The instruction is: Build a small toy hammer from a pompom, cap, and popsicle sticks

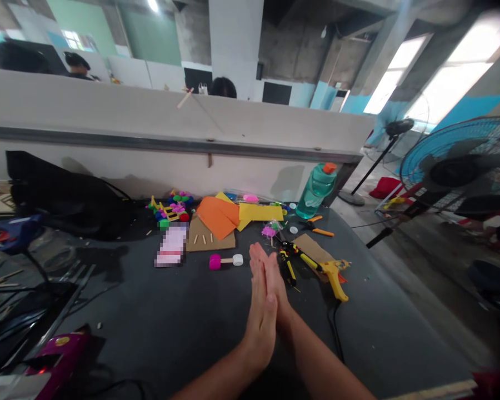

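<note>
- A dark grey table [170,319] fills the foreground.
- Along its far edge runs a low white partition [120,111], crossed by a dark metal rail [150,143].
- Beyond the partition, a white column [235,44] rises in front of bare grey concrete walls [291,66]; green wall panels [150,39] show to the left.
- On the right, tall bright windows [454,78] sit above a blue painted band [470,111].
- A ceiling light [153,5] glows at upper left, near a small window [71,40].
- Right of the table, a large fan [454,166] and a smaller standing fan [400,128] stand on a grey floor [416,266].
</note>
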The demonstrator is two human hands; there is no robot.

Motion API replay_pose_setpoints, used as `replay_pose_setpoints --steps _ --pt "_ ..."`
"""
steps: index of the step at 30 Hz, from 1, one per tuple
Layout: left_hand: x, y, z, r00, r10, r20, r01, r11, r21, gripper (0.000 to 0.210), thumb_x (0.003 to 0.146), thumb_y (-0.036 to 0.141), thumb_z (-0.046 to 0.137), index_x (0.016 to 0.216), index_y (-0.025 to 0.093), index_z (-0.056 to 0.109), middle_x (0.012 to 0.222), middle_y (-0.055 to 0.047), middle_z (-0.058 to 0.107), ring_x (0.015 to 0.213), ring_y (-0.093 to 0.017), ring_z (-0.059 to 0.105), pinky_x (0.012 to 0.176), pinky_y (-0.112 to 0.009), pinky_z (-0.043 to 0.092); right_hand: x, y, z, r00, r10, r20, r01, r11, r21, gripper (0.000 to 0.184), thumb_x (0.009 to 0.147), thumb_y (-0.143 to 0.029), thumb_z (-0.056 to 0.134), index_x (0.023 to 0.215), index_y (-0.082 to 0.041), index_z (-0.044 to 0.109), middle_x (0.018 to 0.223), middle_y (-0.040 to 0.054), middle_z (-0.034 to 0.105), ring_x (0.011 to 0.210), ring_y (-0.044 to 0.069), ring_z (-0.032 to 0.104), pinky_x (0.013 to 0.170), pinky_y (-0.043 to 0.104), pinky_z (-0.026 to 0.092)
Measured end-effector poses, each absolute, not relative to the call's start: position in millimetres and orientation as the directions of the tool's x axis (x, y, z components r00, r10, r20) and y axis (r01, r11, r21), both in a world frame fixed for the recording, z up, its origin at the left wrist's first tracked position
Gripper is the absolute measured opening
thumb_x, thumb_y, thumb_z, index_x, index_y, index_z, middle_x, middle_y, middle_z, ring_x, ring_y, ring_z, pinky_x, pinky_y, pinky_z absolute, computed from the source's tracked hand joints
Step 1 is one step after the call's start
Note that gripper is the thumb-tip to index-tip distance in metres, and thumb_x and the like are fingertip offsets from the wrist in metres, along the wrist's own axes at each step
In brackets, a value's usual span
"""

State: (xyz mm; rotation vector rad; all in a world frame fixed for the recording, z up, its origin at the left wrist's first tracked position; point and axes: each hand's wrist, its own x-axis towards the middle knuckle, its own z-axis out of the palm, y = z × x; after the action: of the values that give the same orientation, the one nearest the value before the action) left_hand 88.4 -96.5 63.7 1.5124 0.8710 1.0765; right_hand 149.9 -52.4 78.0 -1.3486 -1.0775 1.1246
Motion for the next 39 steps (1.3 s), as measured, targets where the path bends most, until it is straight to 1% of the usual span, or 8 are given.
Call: replay_pose_setpoints --steps 5,13,16,20,23,29,34,39 --pt "73 -71 86 0.122 0.992 0.037 -0.184 -0.014 0.983 0.062 0.090 0.051 0.026 0.144 0.022 0.019 0.153 0.000 0.009 0.139 -0.017 0.006 0.115 -0.030 0.008 121 -93 70 0.139 0.987 0.078 -0.191 0.105 -0.976 0.063 0.088 -0.062 0.027 0.141 -0.027 0.028 0.149 -0.0025 0.023 0.137 0.017 0.018 0.114 0.038 0.013" --pt "90 -88 76 0.206 0.969 -0.139 -0.338 0.204 0.919 0.054 0.089 0.049 0.030 0.135 0.022 0.041 0.147 -0.003 0.031 0.136 -0.020 0.022 0.113 -0.034 0.017 143 -70 63 0.195 0.962 0.189 0.013 0.190 -0.982 0.063 0.090 -0.058 0.021 0.141 -0.021 0.025 0.150 0.0029 0.018 0.138 0.019 0.014 0.113 0.041 0.009" --pt "103 -110 73 0.366 0.929 -0.061 -0.376 0.207 0.903 0.051 0.084 0.041 0.047 0.130 0.018 0.045 0.140 -0.009 0.042 0.131 -0.022 0.034 0.109 -0.035 0.028 183 -44 64 0.316 0.881 0.351 0.361 0.231 -0.904 0.057 0.092 -0.051 0.023 0.135 -0.017 0.037 0.142 0.0092 0.036 0.133 0.021 0.027 0.111 0.044 0.017" --pt "90 -97 70 0.433 0.880 -0.195 -0.265 0.331 0.906 0.032 0.078 0.036 0.053 0.099 0.013 0.059 0.096 -0.011 0.067 0.084 -0.020 0.065 0.073 -0.033 0.053 213 -33 62 0.199 0.879 0.433 0.764 0.138 -0.631 0.041 0.091 -0.040 0.035 0.118 -0.014 0.052 0.123 0.0147 0.051 0.119 0.025 0.041 0.103 0.045 0.030" --pt "66 -73 70 0.307 0.919 -0.247 -0.003 0.260 0.966 0.028 0.081 0.040 0.047 0.082 0.015 0.058 0.056 0.002 0.057 0.035 -0.009 0.047 0.036 -0.021 0.038 218 -32 61 0.159 0.884 0.439 0.865 0.089 -0.493 0.035 0.090 -0.033 0.038 0.113 -0.012 0.054 0.110 0.0159 0.056 0.108 0.025 0.048 0.096 0.043 0.037" --pt "24 -43 90 0.035 0.997 0.070 0.376 -0.078 0.923 0.039 0.085 0.042 0.046 0.056 0.017 0.049 0.038 0.006 0.040 0.039 -0.008 0.042 0.042 -0.018 0.030 219 -33 60 0.111 0.910 0.400 0.901 0.077 -0.426 0.029 0.087 -0.028 0.045 0.109 -0.013 0.055 0.106 0.0141 0.059 0.104 0.026 0.050 0.090 0.040 0.040" --pt "2 -31 101 -0.250 0.936 0.247 0.412 -0.128 0.902 0.031 0.090 0.037 0.039 0.069 0.018 0.053 0.049 0.005 0.045 0.044 -0.010 0.043 0.044 -0.020 0.033 226 -54 69 0.079 0.948 0.308 0.941 0.031 -0.336 0.023 0.089 -0.028 0.042 0.080 -0.019 0.061 0.078 0.0055 0.064 0.078 0.019 0.058 0.071 0.028 0.041" --pt "31 -58 87 0.255 0.740 0.622 0.408 -0.666 0.624 0.023 0.090 0.027 0.043 0.105 0.018 0.057 0.103 -0.008 0.063 0.100 -0.019 0.056 0.088 -0.034 0.044 213 -77 63 0.105 0.960 0.260 0.962 -0.032 -0.271 0.028 0.089 -0.023 0.038 0.068 -0.020 0.057 0.067 0.0037 0.061 0.067 0.017 0.056 0.062 0.027 0.038"
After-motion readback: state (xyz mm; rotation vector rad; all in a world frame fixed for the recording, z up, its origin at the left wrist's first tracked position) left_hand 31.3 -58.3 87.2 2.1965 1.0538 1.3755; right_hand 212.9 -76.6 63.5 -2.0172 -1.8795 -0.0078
